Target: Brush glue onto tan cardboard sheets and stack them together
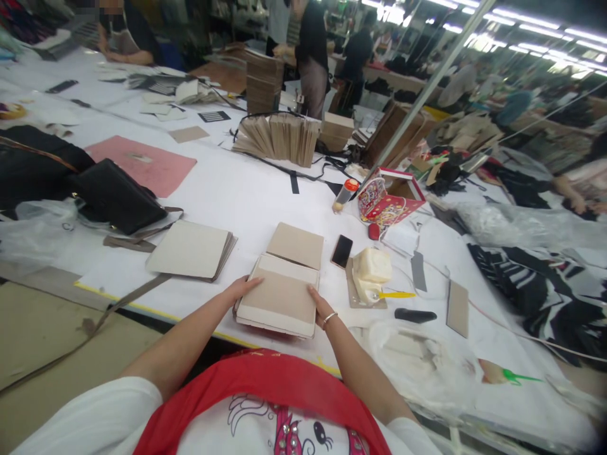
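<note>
A stack of beige and off-white cardboard sheets [279, 300] lies at the table's near edge, right in front of my body. My left hand [244, 289] grips its left side, thumb over the top and the other fingers mostly hidden. On the right side my right hand [321, 306], with a bracelet at the wrist, holds the stack the same way. Just beyond the stack is another tan cardboard sheet [296, 245], which meets or slightly underlies it. A separate pile of pale cardboard sheets [190, 249] rests to the left.
Right of the stack are a phone [342, 251], a pale block-shaped container [373, 265], a yellow-handled tool [397, 295] and a plastic-covered tub [417, 354]. A red box [391, 197] stands farther back. A black bag [118, 196] lies left, near a pink sheet [142, 161]. Other people work beyond.
</note>
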`<state>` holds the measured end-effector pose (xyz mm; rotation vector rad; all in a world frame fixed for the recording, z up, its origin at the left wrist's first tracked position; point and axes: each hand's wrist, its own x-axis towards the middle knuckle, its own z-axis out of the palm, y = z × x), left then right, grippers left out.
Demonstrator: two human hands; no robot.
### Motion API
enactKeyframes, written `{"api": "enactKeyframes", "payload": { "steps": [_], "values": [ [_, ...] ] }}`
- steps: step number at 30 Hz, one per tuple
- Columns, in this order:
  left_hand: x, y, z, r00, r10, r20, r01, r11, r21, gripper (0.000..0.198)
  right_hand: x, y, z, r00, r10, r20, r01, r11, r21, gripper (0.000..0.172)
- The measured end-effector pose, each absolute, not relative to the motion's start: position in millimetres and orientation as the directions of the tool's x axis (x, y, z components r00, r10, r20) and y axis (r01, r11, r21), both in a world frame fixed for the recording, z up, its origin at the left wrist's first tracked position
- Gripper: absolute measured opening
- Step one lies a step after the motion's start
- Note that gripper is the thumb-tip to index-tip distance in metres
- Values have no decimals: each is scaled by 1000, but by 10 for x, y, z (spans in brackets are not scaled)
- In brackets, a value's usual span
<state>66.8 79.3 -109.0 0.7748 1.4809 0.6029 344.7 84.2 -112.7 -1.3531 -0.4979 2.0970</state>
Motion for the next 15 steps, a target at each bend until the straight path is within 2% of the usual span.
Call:
{"api": "enactKeyframes", "payload": {
  "steps": [4, 11, 15],
  "values": [
    [549, 876, -1061, 135, 743, -655, 27, 658, 752, 68, 3376, 848, -1152, -332, 657, -677, -236, -753, -615, 54],
    [345, 805, -1085, 44, 715, -697, -54, 699, 713, 67, 3227, 737, -1227, -382, 680, -625, -89, -701, -708, 69],
    [368, 635, -1183, 4, 737, -676, -152, 669, 728, 65, 3193, 729, -1233, -323, 673, -666, 48, -691, -721, 75]
  ]
}}
